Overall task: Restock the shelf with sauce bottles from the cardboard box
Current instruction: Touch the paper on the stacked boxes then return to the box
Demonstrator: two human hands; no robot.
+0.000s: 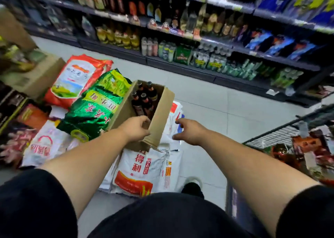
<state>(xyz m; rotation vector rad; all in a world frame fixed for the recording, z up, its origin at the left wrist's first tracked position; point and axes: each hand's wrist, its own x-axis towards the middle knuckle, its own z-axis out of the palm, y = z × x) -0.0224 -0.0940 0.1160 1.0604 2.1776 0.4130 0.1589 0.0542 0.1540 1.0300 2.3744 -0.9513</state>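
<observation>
An open cardboard box (162, 111) sits tilted on a pile of rice sacks, with several dark sauce bottles (144, 98) standing inside. My left hand (137, 129) grips the box's near rim, fingers curled over the edge. My right hand (188, 131) hovers just right of the box with fingers loosely curled, holding nothing and apart from the cardboard. The shelf (180, 60) runs across the far side of the aisle, stocked with bottles and packets.
Green (95, 107), red (75, 78) and white sacks (142, 169) lie heaped on the floor to the left. A wire basket (274, 134) with packets stands at right. Another cardboard box (36, 78) sits far left. Bare grey floor tiles (226, 107) separate the pile and the shelf.
</observation>
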